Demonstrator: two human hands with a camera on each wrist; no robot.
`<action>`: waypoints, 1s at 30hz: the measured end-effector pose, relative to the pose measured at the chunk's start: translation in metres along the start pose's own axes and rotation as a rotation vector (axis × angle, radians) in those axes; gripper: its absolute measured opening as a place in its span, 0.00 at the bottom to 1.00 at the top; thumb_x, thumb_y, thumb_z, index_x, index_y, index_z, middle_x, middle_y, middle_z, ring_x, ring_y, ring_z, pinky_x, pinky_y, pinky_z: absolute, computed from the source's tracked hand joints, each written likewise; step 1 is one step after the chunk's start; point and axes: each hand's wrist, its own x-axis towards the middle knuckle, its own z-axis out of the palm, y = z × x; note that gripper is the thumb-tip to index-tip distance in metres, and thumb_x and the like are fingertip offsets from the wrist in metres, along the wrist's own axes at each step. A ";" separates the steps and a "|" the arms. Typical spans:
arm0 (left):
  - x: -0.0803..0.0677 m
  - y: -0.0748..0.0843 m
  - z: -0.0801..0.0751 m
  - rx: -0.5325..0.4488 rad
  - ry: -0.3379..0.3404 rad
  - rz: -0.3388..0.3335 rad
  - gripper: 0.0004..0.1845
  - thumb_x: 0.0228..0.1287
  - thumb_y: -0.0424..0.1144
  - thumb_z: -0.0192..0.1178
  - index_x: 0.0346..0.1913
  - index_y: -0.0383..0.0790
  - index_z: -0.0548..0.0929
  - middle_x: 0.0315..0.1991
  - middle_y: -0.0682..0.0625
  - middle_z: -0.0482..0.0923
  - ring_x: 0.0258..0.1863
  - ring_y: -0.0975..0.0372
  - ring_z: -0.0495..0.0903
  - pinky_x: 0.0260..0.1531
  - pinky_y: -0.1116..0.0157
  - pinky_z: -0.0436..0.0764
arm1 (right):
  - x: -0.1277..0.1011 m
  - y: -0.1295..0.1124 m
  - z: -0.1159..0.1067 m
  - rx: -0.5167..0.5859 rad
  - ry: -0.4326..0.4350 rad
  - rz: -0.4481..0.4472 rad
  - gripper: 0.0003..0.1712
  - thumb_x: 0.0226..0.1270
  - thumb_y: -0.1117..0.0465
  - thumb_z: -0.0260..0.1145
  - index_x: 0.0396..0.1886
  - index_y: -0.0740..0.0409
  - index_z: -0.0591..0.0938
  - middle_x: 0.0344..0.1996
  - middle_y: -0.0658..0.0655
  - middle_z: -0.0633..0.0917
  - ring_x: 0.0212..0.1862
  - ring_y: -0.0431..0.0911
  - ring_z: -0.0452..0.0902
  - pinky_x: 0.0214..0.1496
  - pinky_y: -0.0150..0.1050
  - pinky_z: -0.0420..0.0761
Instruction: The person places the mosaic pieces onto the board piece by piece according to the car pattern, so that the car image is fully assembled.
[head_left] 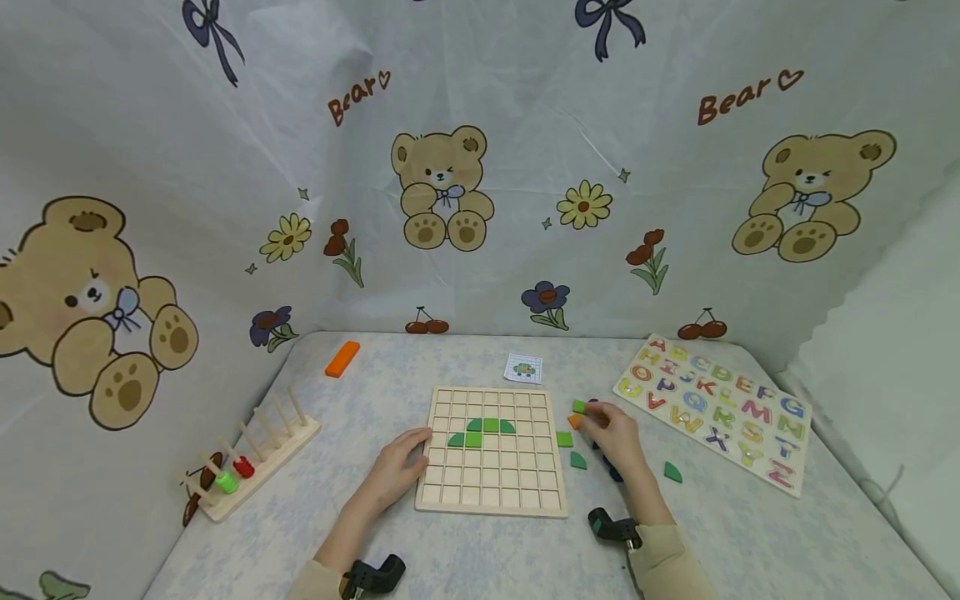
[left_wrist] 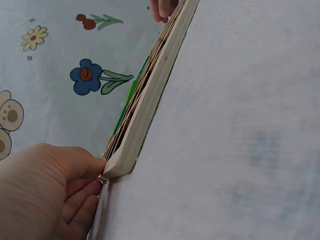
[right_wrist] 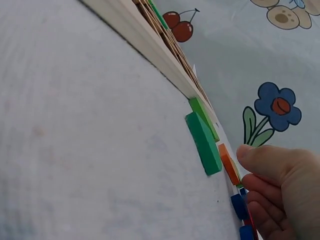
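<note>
A wooden grid board (head_left: 491,492) lies mid-table with green squares and quarter-round green pieces in its cells. My left hand (head_left: 393,471) holds the board's left edge, its fingertips at the corner in the left wrist view. Over the loose pieces right of the board, my right hand (head_left: 617,435) reaches with bent fingers. Its fingertips are close beside an orange block (right_wrist: 228,165) and a light green square (head_left: 580,407); in the right wrist view a gap shows between thumb and fingers, with no piece seen in it. Blue pieces (right_wrist: 239,206) lie under that hand, partly hidden.
A picture card (head_left: 523,368) lies behind the board. At right is an alphabet puzzle board (head_left: 712,408); at left, a peg rack (head_left: 258,467) with rings, and an orange bar (head_left: 342,359). Loose green pieces include a square (head_left: 565,439) and quarter-rounds (head_left: 578,460).
</note>
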 end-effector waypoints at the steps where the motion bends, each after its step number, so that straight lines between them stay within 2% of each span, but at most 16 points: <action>1: 0.000 0.000 0.000 0.004 0.001 0.007 0.24 0.65 0.33 0.58 0.64 0.33 0.71 0.64 0.42 0.68 0.65 0.51 0.64 0.62 0.52 0.66 | 0.000 0.000 0.000 -0.003 -0.005 -0.010 0.20 0.59 0.61 0.70 0.50 0.66 0.81 0.45 0.62 0.82 0.47 0.55 0.77 0.48 0.49 0.79; 9: 0.001 0.000 -0.001 0.002 0.002 -0.003 0.25 0.65 0.33 0.59 0.64 0.34 0.71 0.63 0.42 0.68 0.64 0.51 0.64 0.62 0.52 0.65 | 0.000 0.002 0.002 -0.061 -0.015 -0.054 0.23 0.59 0.59 0.70 0.51 0.67 0.79 0.46 0.63 0.81 0.49 0.56 0.76 0.50 0.50 0.77; 19: 0.000 -0.002 0.001 0.015 0.018 0.023 0.24 0.65 0.32 0.58 0.64 0.33 0.71 0.63 0.41 0.68 0.64 0.49 0.65 0.61 0.50 0.65 | 0.000 0.001 0.004 -0.155 -0.020 -0.083 0.27 0.54 0.59 0.73 0.51 0.69 0.79 0.46 0.64 0.80 0.49 0.57 0.75 0.51 0.52 0.75; 30: 0.000 0.000 0.000 0.012 0.023 0.030 0.24 0.64 0.31 0.59 0.63 0.31 0.72 0.62 0.40 0.69 0.63 0.49 0.66 0.61 0.51 0.66 | -0.001 0.002 0.001 -0.190 -0.016 -0.128 0.22 0.55 0.63 0.72 0.49 0.70 0.80 0.43 0.64 0.80 0.43 0.55 0.75 0.43 0.49 0.78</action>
